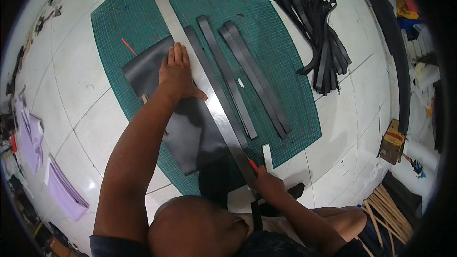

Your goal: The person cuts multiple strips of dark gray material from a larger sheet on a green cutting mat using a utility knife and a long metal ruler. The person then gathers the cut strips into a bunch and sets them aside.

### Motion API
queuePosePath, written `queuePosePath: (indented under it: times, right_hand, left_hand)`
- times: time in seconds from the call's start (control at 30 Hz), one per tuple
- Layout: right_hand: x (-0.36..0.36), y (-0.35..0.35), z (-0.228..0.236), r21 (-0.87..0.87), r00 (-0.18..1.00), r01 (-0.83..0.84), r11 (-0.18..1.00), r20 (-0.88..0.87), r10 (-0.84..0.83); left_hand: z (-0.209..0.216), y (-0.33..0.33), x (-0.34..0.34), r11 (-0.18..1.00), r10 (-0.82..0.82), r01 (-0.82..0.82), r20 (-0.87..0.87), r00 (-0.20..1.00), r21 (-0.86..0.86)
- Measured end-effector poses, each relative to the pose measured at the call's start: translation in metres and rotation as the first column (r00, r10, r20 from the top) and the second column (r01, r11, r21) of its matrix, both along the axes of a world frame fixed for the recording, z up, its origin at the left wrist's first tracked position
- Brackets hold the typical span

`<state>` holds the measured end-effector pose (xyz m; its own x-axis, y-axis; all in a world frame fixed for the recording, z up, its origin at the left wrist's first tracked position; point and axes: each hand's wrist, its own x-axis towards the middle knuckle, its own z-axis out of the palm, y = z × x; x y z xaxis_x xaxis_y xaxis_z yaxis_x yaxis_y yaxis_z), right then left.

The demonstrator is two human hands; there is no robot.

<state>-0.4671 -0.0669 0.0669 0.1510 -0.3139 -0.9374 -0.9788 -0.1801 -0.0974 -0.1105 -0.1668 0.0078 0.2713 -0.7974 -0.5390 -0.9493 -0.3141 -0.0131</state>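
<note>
My left hand (177, 74) lies flat with fingers stretched out, pressing on a long metal ruler (172, 16) and a dark leather-like sheet (195, 135). The ruler runs slantwise over the sheet, leaving a narrow strip (215, 78) of black material showing along its right side. Low by the ruler's near end, my right hand (271, 184) is closed around a red utility knife (253, 164); its blade is too small to make out. A green cutting mat (281, 43) lies beneath. Right of the ruler are a cut black strip (223, 69) and wider black strips (254, 78).
A short pale bar (267, 157) lies near my right hand. Bundled black straps (323, 38) rest on the tiled floor to the right. Folded lilac cloth (66, 192) lies at left. Wooden sticks (388, 212) and a worn box (393, 143) are at lower right.
</note>
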Motion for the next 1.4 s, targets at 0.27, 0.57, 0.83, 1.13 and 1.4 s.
queuePosePath:
  times: [0.27,0.57,0.83,1.13,1.4]
  right_hand:
    - [0.012,-0.035,0.051,-0.129,0.986,-0.103,0.986,0.114,0.118]
    - [0.209,-0.162,-0.041,-0.411,0.842,0.145,0.9,0.529,0.106]
    - [0.298,-0.181,-0.06,-0.412,0.852,0.2,0.889,0.521,0.05]
    - [0.303,-0.186,-0.06,-0.418,0.851,0.101,0.903,0.507,0.14]
    - [0.283,-0.183,-0.043,-0.339,0.894,0.085,0.937,0.441,0.079]
  left_hand:
    - [-0.002,0.0,0.001,0.997,-0.041,0.038,0.052,0.998,0.06]
    - [-0.004,0.001,0.003,0.999,-0.02,0.019,0.006,1.0,0.039]
    - [-0.007,0.003,0.008,0.999,-0.031,0.031,0.006,0.999,0.024]
    - [-0.003,0.003,0.009,0.999,-0.021,0.021,0.004,1.0,0.027]
    - [-0.005,0.001,0.005,0.996,-0.062,0.058,0.059,0.996,0.066]
